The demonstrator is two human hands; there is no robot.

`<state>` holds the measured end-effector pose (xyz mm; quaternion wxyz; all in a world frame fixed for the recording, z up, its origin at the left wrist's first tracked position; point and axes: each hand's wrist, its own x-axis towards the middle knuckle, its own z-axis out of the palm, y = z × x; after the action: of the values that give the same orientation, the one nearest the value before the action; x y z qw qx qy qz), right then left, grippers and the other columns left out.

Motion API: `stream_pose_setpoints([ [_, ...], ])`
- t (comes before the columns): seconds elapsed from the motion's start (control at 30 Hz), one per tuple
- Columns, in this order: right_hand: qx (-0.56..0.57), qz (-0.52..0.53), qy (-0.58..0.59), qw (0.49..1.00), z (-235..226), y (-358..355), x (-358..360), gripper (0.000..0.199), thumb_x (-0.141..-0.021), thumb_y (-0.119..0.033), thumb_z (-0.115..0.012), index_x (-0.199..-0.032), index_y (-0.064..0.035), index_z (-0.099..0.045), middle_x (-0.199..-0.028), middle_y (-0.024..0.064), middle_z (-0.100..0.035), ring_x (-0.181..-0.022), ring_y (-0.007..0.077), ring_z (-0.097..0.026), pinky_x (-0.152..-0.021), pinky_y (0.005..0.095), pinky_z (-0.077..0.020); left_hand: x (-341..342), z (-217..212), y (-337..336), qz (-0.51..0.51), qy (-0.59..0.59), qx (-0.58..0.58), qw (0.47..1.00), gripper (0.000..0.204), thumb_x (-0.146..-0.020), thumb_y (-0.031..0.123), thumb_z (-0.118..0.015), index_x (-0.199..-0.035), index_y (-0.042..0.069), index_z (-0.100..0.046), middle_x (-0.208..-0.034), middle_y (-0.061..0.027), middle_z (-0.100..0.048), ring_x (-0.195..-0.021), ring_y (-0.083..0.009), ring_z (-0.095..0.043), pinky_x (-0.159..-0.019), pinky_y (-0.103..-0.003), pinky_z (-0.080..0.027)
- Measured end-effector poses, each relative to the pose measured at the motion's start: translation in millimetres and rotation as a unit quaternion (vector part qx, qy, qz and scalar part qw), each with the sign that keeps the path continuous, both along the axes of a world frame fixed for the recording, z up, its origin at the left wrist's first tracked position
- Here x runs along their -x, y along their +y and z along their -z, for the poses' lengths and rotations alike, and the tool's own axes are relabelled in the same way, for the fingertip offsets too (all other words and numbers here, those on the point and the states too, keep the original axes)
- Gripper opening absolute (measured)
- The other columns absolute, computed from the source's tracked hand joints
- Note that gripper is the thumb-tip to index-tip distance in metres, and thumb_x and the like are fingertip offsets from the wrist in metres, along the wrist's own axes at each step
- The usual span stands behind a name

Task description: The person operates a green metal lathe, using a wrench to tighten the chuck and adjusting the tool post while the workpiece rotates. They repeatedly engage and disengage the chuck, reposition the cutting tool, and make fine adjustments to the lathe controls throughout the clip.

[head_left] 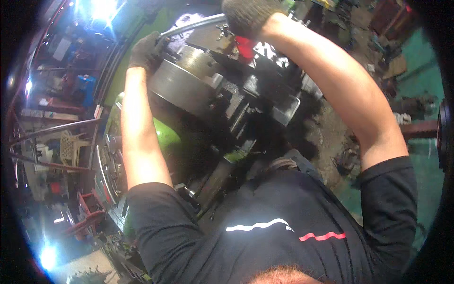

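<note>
Both gloved hands, left hand (145, 51) and right hand (248, 16), have fingers closed around the long shiny steel bar (191, 26) levered over the round grey metal lathe chuck (189, 80); a glove slip could slam knuckles into the chuck jaws.

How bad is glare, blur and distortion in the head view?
Head view: blown-out light glare at top left and bottom left; strong fisheye bending with a dark vignette rim; the lathe chuck and the shadowed machine bed below it are murky; the left hand on the metal bar is soft, and the right hand is cropped by the top edge and slightly blurred.
</note>
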<state>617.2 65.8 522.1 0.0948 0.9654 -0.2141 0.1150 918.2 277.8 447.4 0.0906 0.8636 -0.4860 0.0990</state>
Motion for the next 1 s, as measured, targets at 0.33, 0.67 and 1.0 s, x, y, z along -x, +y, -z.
stream_pose_setpoints([
  [0.33, 0.029, -0.024, -0.003, 0.999, 5, -13, -3, 0.021, -0.09, -0.023, -0.072, -0.096, -0.009, -0.087, -0.092, 0.0185, -0.085, -0.087, 0.0364, -0.084, -0.08, 0.0523, -0.0654, 14, 0, 6, 0.016, 0.039, 0.013, 0.999, 0.06, -0.109, 0.07, -0.058, -0.127, 0.016, -0.076, -0.118, -0.0221, -0.08, -0.115, -0.0451, -0.076, -0.098, -0.057, -0.057],
  [0.67, 0.018, -0.233, -0.28, 0.931, 58, -116, -144, 0.033, -0.091, -0.031, -0.078, -0.117, -0.0107, -0.077, -0.112, 0.0189, -0.074, -0.108, 0.0341, -0.072, -0.094, 0.048, -0.062, 89, -31, -48, -0.289, 0.032, -0.118, 0.95, 0.089, -0.106, 0.083, -0.047, -0.142, 0.006, -0.073, -0.146, -0.0254, -0.074, -0.137, -0.0452, -0.07, -0.116, -0.056, -0.055],
  [1.0, -0.645, 0.053, -0.364, 0.67, 199, 22, -102, 0.023, -0.108, -0.022, -0.071, -0.114, -0.0025, -0.081, -0.106, 0.0166, -0.078, -0.102, 0.0239, -0.074, -0.087, 0.0405, -0.0591, 93, -11, -54, -0.216, -0.08, -0.03, 0.973, 0.067, -0.11, 0.069, -0.053, -0.125, 0.006, -0.072, -0.133, -0.0255, -0.072, -0.117, -0.0499, -0.072, -0.106, -0.062, -0.054],
])
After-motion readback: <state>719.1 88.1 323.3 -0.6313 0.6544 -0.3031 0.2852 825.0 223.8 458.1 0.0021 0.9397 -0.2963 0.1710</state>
